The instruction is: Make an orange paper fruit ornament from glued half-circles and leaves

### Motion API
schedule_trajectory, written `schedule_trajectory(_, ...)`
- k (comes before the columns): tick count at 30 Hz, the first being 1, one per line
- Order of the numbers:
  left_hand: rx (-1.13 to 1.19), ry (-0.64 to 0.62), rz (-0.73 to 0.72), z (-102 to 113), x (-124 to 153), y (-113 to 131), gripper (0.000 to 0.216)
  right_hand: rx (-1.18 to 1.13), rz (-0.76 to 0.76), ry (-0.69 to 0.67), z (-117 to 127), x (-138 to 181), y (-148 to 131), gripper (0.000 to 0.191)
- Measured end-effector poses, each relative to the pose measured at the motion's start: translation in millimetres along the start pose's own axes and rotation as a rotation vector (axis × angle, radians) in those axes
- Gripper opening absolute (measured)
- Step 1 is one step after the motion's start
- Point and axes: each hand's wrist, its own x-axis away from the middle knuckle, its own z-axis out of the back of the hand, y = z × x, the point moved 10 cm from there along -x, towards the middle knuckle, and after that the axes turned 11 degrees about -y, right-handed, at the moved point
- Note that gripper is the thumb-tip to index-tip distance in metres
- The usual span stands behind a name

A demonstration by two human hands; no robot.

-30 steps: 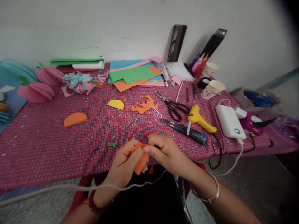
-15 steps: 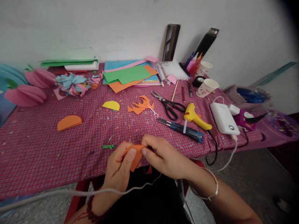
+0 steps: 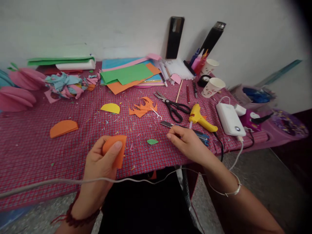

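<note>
Left of lower centre, the left hand (image 3: 103, 162) clasps orange paper (image 3: 120, 157) — overtight fingers could crease it — while the right hand (image 3: 188, 144), fingers nearly together, contents unclear, is near the cutter (image 3: 203, 137).

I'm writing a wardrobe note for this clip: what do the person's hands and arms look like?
No gloves or sleeves show. Behind the left hand sits a dark red beaded bracelet with a thin red cord; behind the right hand, a slim silvery bangle.

Gap between the 2 hands (image 3: 106, 154) (image 3: 184, 143) — green leaf (image 3: 152, 141) within, knife (image 3: 166, 124) and scissors (image 3: 168, 102) beyond.
</note>
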Motion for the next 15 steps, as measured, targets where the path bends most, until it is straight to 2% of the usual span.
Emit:
schedule_trajectory(2, 0.008, -0.027, 0.033, -1.9, -1.2, -3.4, 0.014, 0.026, 0.016, -0.01, -3.7, 1.6, -1.8, 0.012)
schedule_trajectory(4, 0.018, -0.064, 0.052, -5.4, -1.0, -7.8, 0.016, 0.054, 0.033, 0.038, 2.8, 7.6, -3.4, 0.014)
schedule_trajectory(7, 0.02, -0.119, 0.085, -11.1, 0.2, -14.0, 0.015, 0.138, -0.01, 0.24, 40.6, 25.9, 10.2, 0.012)
schedule_trajectory(9, 0.017, -0.172, 0.117, -17.5, 1.4, -17.1, 0.014, 0.216, -0.118, 0.405, 77.2, 40.3, 33.3, 0.012)
schedule_trajectory(11, 0.007, -0.237, 0.131, -26.5, 2.8, -17.8, 0.014, 0.294, -0.289, 0.514, 110.2, 48.4, 63.9, 0.019)
schedule_trajectory(13, -0.003, -0.295, 0.122, -35.4, 4.6, -17.2, 0.014, 0.419, -0.458, 0.488, 129.1, 41.6, 90.5, 0.025)
schedule_trajectory(15, -0.014, -0.324, 0.116, -40.7, 6.4, -18.9, 0.013, 0.531, -0.578, 0.404, 136.7, 27.0, 107.7, 0.036)
